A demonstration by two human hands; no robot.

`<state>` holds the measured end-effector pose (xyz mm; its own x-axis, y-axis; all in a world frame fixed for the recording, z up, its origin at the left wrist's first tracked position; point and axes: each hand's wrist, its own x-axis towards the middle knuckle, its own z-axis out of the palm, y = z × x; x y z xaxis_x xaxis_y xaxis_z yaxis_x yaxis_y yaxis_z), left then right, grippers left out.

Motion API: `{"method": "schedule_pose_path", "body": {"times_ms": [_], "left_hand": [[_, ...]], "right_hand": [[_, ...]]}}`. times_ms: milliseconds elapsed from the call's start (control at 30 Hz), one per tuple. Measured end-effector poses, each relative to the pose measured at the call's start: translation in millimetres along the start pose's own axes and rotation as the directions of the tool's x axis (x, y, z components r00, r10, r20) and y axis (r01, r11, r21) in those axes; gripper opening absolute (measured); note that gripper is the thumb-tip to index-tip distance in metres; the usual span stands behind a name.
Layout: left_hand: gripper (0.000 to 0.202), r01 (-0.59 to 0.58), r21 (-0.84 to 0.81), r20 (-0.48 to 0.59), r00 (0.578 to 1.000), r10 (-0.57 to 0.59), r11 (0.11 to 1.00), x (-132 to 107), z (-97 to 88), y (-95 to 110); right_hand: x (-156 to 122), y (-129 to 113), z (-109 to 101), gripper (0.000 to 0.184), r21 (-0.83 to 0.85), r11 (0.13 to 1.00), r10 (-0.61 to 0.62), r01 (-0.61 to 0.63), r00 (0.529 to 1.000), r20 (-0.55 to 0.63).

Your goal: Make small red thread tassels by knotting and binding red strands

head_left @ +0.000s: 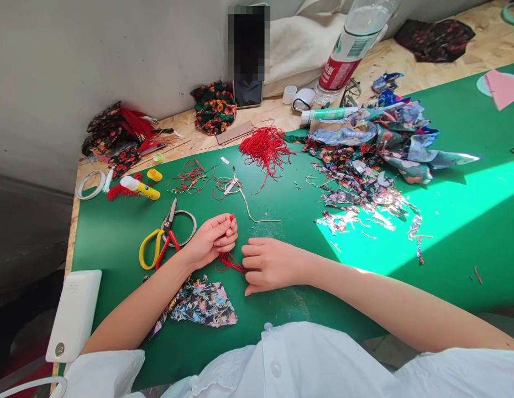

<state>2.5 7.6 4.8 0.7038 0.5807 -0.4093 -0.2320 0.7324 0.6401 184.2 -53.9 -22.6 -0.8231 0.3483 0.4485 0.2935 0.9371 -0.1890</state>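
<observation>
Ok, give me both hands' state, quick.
Left hand: closed, pinching the red thread bundle.
Right hand: fingers curled, resting on the thread's other end.

Landmark: yellow-handled scissors (pixel 157 243) lying flat on the green mat (pixel 282 210). Just behind them, a metal ring (pixel 186 226). Beyond and left, a yellow glue stick (pixel 140 188) with its cap (pixel 155 174) apart. In front of them, a floral fabric piece (pixel 199 303). Far right, a heap of floral scraps (pixel 373 149). Behind that, a tilted plastic bottle (pixel 352 44). Front left, a white power bank (pixel 73 315).
</observation>
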Motion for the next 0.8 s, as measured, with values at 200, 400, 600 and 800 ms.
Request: {"method": "schedule_pose_path", "body": {"times_ms": [200,400,600,800], "left_hand": [[0.018,0.006,0.009,0.0,1.0,-0.006,1.0,-0.8,0.6,-0.4],[0.019,0.018,0.018,-0.009,1.0,-0.018,1.0,-0.7,1.6,0.1],[0.018,0.018,0.018,0.0,1.0,-0.018,1.0,0.1,2.3,-0.7],[0.019,0.021,0.034,-0.009,1.0,-0.02,0.999,-0.4,2.9,-0.1]], "right_hand": [[1.2,2.7,-10.3,0.045,-0.028,0.996,0.082,-0.085,0.993,-0.086],[-7.2,30.4,-26.4,0.018,-0.187,0.798,0.534,-0.572,0.817,-0.219],[-15.3,59.2,-22.1,0.023,-0.177,0.654,0.694,-0.735,0.677,-0.247],[-11.7,66.1,-17.7,0.017,-0.132,0.594,0.758,-0.793,0.607,-0.239]]}}
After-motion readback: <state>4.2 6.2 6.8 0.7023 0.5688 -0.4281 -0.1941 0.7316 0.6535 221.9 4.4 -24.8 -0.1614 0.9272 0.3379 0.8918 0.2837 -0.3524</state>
